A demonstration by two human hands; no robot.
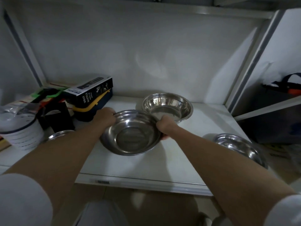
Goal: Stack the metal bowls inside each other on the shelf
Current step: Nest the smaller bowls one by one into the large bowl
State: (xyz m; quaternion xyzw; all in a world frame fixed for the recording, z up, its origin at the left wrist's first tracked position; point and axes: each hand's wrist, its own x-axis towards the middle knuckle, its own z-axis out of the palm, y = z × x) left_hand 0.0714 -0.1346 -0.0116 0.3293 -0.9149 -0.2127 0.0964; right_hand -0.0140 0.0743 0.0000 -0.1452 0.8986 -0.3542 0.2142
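Observation:
A wide metal bowl (132, 134) sits in the middle of the white shelf (146, 167). My left hand (105, 117) grips its far left rim and my right hand (166, 126) grips its right rim. Just behind it, to the right, stands a second metal bowl (167, 106), its near rim close to my right hand. A third metal bowl (241, 147) lies at the shelf's right front edge. Part of a fourth metal bowl (60, 133) shows behind my left forearm.
On the left stand a black spray bottle box (91, 93) on a dark case with a yellow handle, black holders (57, 116) and a white tub (21, 132). The white back wall is close behind. A neighbouring shelf with a dark bag (283, 88) lies to the right.

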